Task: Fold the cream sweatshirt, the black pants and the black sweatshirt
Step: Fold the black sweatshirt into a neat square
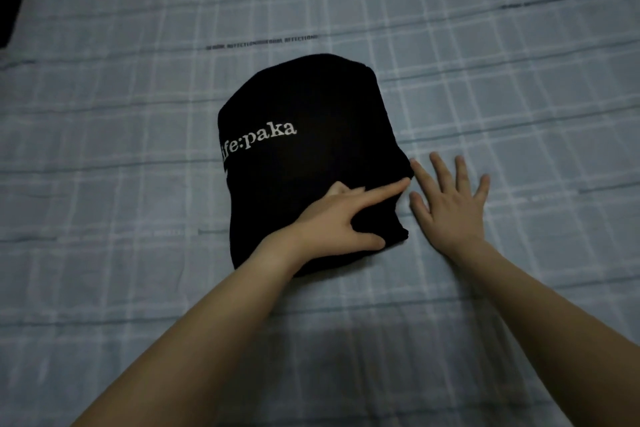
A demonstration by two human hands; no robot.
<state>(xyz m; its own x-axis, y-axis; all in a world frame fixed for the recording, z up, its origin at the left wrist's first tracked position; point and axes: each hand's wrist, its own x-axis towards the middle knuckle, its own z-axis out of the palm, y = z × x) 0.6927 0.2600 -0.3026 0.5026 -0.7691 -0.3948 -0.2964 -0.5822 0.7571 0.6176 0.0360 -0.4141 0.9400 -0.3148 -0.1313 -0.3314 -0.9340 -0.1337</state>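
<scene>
The folded black sweatshirt lies mid-bed on the blue checked sheet; its white lettering reads "ife:paka". The left hand presses its near right corner, forefinger straight, thumb spread. The right hand lies flat just beside it, fingers apart.

Seemingly folded black sweatshirt, white lettering.

Under your left hand: black sweatshirt, matt cloth, flat white printed lettering. Under your right hand: grey-blue checked bedsheet, matt, lightly creased cloth.
</scene>
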